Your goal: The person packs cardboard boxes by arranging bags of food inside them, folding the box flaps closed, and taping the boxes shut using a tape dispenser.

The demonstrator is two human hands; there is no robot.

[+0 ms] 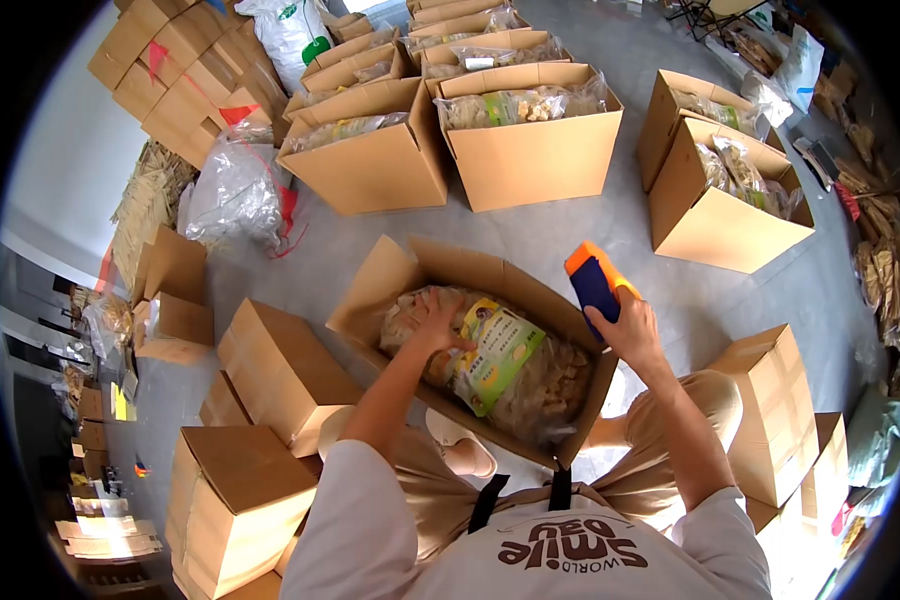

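An open cardboard box (607,388) stands between the person's legs, its flaps raised at the far side. Inside lies a clear plastic bag of pale chunks with a green and yellow label (500,355). My left hand (436,322) rests on the bag with its fingers spread, left of the label. Over the box's right edge, my right hand (628,325) is closed around an orange and dark blue tool (595,285). The tool's underside is hidden from view.
Open boxes with bagged goods stand ahead (535,160) and at the right (730,220). Closed boxes flank the person at left (290,370) and right (770,410). A clear plastic sack (232,190) lies on the floor at the upper left.
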